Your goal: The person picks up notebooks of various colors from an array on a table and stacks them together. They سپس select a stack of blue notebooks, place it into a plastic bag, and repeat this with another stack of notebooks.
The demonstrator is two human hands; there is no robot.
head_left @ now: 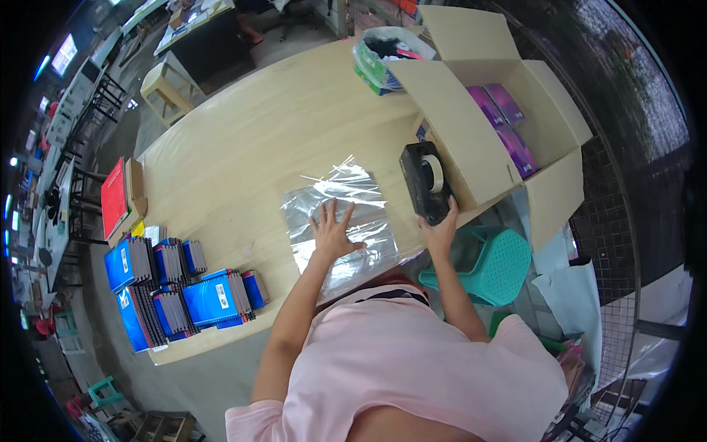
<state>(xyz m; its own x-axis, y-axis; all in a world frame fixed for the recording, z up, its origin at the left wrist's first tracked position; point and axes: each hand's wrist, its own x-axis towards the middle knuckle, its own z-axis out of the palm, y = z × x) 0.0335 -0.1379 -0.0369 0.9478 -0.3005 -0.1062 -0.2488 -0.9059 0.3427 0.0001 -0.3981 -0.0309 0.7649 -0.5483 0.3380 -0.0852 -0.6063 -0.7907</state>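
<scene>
My left hand point(333, 234) lies flat with spread fingers on a sheet or stack of clear plastic film point(370, 214), which looks like flat bags, near the table's front edge. At the right, my right hand point(440, 229) grips the near end of a black tape dispenser point(420, 184) that carries a roll of pale tape point(434, 174). The dispenser rests on the table beside an open cardboard box point(453, 125). Inside the box sit several purple packs point(501, 103). Stacks of blue spiral notebooks point(213, 298) stand at the table's left front corner.
A red flat item point(114, 197) leans by a small carton point(135, 188) at the left edge. A plastic bag with dark contents point(383, 55) stands at the far right. Below the table's right edge is a teal stool point(503, 267); a beige stool point(163, 90) stands beyond the far left.
</scene>
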